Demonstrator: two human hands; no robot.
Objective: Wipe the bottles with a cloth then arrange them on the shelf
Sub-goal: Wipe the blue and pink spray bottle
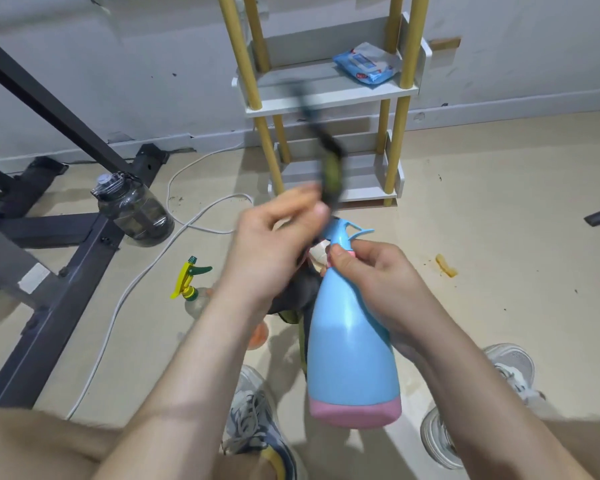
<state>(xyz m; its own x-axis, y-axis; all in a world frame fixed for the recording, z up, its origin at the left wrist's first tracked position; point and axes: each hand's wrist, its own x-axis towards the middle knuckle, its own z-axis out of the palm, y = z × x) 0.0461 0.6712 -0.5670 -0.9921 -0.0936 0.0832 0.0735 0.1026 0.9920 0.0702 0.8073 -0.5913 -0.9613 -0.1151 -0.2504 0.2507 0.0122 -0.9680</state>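
A blue spray bottle (350, 348) with a pink base hangs in front of me, its blue trigger head pointing up and away. My right hand (371, 282) grips its neck. My left hand (274, 244) holds a dark cloth (329, 168) with green patches, motion-blurred and swung up over the trigger head; more of the cloth hangs below that hand, left of the bottle. The white shelf (326, 95) with yellow posts stands against the wall ahead. A clear spray bottle with a yellow and green trigger (189, 284) stands on the floor. A dark translucent jug (136, 209) stands further left.
A blue packet of wipes (368, 64) lies on the upper shelf board. A black metal frame (49, 237) fills the left side. A white cable (146, 275) runs across the floor. My shoes (253, 427) stand below the bottle. An orange object (258, 336) is partly hidden behind my left forearm.
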